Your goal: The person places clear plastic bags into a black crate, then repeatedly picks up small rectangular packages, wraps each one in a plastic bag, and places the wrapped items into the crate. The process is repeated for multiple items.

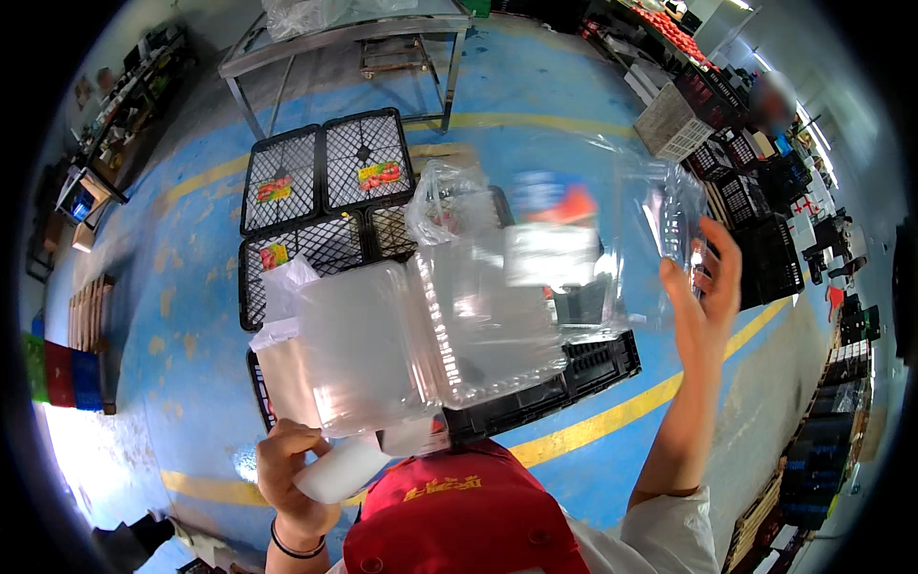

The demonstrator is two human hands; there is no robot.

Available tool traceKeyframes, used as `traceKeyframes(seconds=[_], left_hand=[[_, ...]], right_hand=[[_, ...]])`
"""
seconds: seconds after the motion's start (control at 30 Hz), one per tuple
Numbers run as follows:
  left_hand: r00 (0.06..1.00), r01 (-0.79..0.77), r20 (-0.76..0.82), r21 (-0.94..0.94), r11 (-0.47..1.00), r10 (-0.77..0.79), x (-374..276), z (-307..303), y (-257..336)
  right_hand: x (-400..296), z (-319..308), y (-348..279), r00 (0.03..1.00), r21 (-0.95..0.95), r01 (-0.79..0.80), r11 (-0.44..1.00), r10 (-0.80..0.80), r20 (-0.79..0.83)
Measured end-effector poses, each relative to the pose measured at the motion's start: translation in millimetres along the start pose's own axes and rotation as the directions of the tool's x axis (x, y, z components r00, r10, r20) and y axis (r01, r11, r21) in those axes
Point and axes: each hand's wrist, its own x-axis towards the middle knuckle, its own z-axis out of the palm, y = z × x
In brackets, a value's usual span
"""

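My right hand [703, 280] grips the edge of a clear plastic clamshell container [638, 222], held up at the right. Inside or behind it, a blurred label in blue, red and white shows. Stacked clear plastic containers [488, 323] stand before me, with another stack [358, 344] to their left. Low at the left, my left hand [294, 466] holds a white translucent sheet or strip [344, 470] between thumb and fingers. A crumpled clear plastic bag [445, 201] lies beyond the stacks. Under them a black plastic crate [602, 369] is partly hidden.
Black mesh crates [366, 158] with fruit labels stand on the blue floor ahead. Behind them is a metal-framed table [344, 32]. Stacked black crates [771, 262] line the right side, with a person with a blurred head at the upper right. A wooden pallet [91, 313] lies far left.
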Motion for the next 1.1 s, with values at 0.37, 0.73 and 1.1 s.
traceKeyframes(seconds=[0.37, 0.73, 1.1], left_hand=[[0.985, 0.111, 0.112, 0.170, 0.979, -0.131, 16, 22, 33], [0.958, -0.023, 0.284, -0.025, 0.999, 0.029, 24, -3, 15], [0.977, -0.040, 0.208, -0.014, 0.999, 0.043, 17, -57, -29]], right_hand=[[-47, 82, 262, 0.887, -0.690, -0.049, 0.722, 0.349, 0.303], [-94, 70, -109, 0.423, 0.553, -0.141, 0.821, -0.455, 0.783], [-85, 91, -167, 0.480, 0.444, -0.009, 0.896, -0.386, 0.788]])
